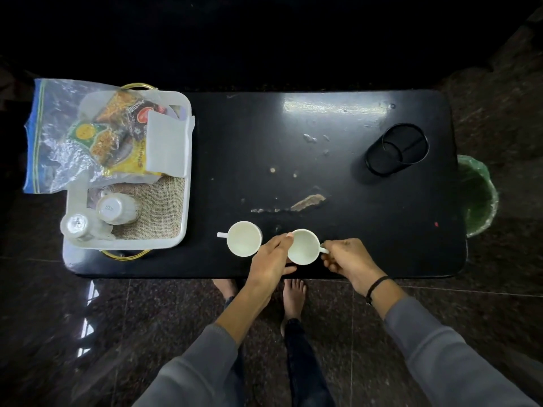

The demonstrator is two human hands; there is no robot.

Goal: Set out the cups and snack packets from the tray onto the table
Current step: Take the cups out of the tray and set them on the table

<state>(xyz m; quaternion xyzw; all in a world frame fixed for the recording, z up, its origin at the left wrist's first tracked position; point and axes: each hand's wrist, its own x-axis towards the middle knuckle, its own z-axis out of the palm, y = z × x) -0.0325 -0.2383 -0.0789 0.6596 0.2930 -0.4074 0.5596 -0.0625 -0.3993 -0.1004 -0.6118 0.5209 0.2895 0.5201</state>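
The right hand has a closed grip, pinching the handle of a white cup at lower centre. The left hand wraps its side. A second cup stands just left on the table. The tray at left holds two upturned cups and bagged snack packets.

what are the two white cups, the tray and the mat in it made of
The free cup and the held cup: likely glazed ceramic, smooth glossy white with thin handles; could be melamine. Tray: translucent white plastic, matte, with rounded moulded corners. Mat: coarse woven burlap or jute, open tan weave.
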